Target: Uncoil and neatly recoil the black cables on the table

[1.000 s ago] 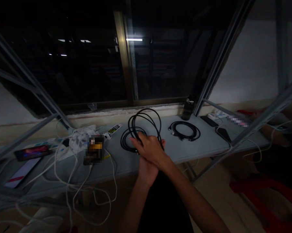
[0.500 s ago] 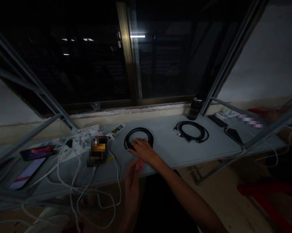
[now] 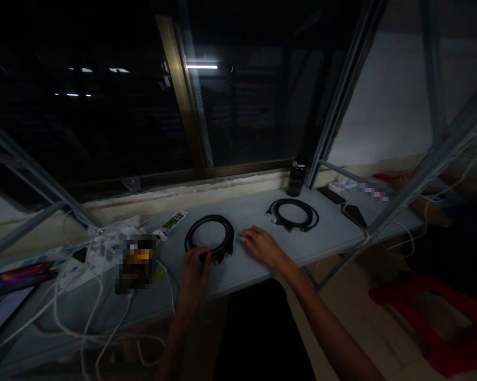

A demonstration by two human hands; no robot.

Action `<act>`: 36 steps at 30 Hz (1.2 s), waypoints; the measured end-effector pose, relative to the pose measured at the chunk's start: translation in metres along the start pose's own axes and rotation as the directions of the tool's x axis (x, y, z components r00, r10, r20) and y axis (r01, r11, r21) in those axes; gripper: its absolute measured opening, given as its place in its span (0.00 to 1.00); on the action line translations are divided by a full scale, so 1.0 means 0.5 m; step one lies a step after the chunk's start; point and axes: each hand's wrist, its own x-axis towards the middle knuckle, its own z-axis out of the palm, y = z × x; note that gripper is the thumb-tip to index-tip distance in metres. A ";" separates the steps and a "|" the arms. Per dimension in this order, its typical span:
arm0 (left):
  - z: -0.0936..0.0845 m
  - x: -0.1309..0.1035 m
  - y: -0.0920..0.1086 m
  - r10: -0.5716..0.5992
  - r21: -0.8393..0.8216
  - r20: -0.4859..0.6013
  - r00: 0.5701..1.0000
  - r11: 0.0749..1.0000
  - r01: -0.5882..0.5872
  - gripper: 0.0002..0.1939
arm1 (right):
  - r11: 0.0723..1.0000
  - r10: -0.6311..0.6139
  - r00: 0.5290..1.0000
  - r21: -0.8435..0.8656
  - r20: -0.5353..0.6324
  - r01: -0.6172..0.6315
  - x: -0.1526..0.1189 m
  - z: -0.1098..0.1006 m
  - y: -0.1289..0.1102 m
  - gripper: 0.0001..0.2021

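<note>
A coiled black cable (image 3: 229, 233) lies on the grey tabletop, its connector ends bunched at the lower right of the ring. My left hand (image 3: 196, 270) is at the ring's near left edge, fingers over the cable and thumb on the near side, closed loosely on it. My right hand (image 3: 264, 246) hovers or rests just right of this coil, fingers slightly bent and apart, holding nothing. A second coiled black cable (image 3: 314, 214) lies farther right, apart from both hands.
White cords (image 3: 91, 301) tangle at the left, beside a partly blurred yellow-and-black object (image 3: 137, 264) and a phone (image 3: 18, 278). A dark bottle (image 3: 296, 179) stands by the window. Metal posts flank the table. At right are another person's arm (image 3: 431, 203) and a red stool (image 3: 429, 338).
My right hand has left the near coil and moved right. My left hand has come up from the table's front edge onto the coil. The view has turned right.
</note>
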 end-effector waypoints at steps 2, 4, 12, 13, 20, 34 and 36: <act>0.003 -0.008 0.007 0.019 0.031 -0.004 1.000 0.999 -0.019 0.18 | 0.997 0.066 0.997 -0.037 -0.048 -0.067 -0.050 -0.021 0.050 0.09; 0.008 -0.015 0.019 0.037 0.079 0.001 0.999 0.996 -0.037 0.16 | 0.990 0.113 0.987 -0.076 -0.114 -0.122 -0.093 -0.031 0.088 0.10; 0.017 -0.027 0.048 0.077 0.175 0.091 0.993 0.980 -0.092 0.13 | 0.973 0.178 0.962 -0.109 -0.205 -0.203 -0.136 -0.014 0.107 0.09; 0.016 -0.027 0.048 0.075 0.173 0.089 0.993 0.981 -0.090 0.12 | 0.972 0.184 0.961 -0.109 -0.207 -0.210 -0.135 -0.013 0.107 0.09; 0.013 -0.026 0.053 0.082 0.184 0.074 0.994 0.978 -0.094 0.11 | 0.969 0.201 0.959 -0.103 -0.199 -0.224 -0.134 -0.021 0.103 0.10; 0.011 -0.030 0.049 0.078 0.162 0.069 0.995 0.983 -0.089 0.11 | 0.973 0.191 0.962 -0.088 -0.197 -0.212 -0.138 -0.015 0.106 0.11; 0.011 -0.030 0.049 0.081 0.164 0.076 0.994 0.982 -0.093 0.11 | 0.977 0.185 0.963 -0.066 -0.196 -0.201 -0.135 -0.022 0.111 0.12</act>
